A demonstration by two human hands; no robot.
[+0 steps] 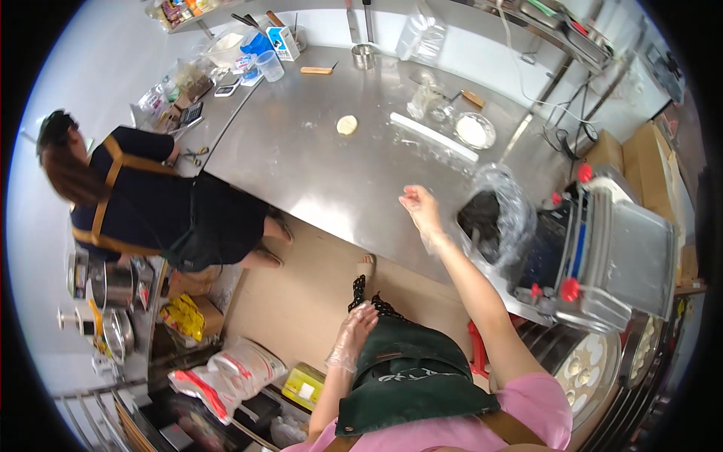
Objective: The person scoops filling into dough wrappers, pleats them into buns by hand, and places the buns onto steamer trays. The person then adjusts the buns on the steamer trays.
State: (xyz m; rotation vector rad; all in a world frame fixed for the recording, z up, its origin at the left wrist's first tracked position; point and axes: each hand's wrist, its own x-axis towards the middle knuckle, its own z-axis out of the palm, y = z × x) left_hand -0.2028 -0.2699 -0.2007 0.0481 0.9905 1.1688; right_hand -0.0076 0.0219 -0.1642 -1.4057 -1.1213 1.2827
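My left hand [352,331], in a clear plastic glove, hangs by my dark green apron [403,365], fingers loosely bent and holding nothing visible. My gloved right hand [419,207] is raised over the steel table [301,169], fingers partly curled but apart, nothing visible in them. It is left of a dark mass [486,215] inside clear plastic [512,197]. Farther back lie a round dough piece [346,125], a white rod [433,137], a dish of white powder [474,132] and a wooden-handled tool [316,70].
A co-worker [135,188] stands at the table's left end. A steel machine with red knobs [625,248] occupies the right end. Below are trays of dough [587,365], a white sack [226,373] and a yellow box [305,384]. Containers [269,66] crowd the back left.
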